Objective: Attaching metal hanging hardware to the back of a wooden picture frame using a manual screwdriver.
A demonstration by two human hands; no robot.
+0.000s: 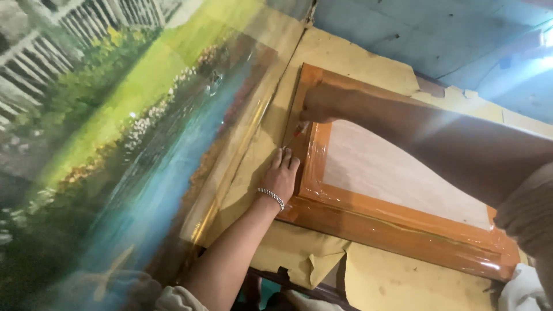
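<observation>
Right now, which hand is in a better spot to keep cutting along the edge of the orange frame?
The right hand, probably. It grips a small tool whose tip rests at the orange frame's left edge. The left hand lies flat just below, pressing down on the yellow paper.

One head-worn camera looks steeply down, close over the left hand (280, 178) and right hand (319, 103), tilted; no second view.
</observation>
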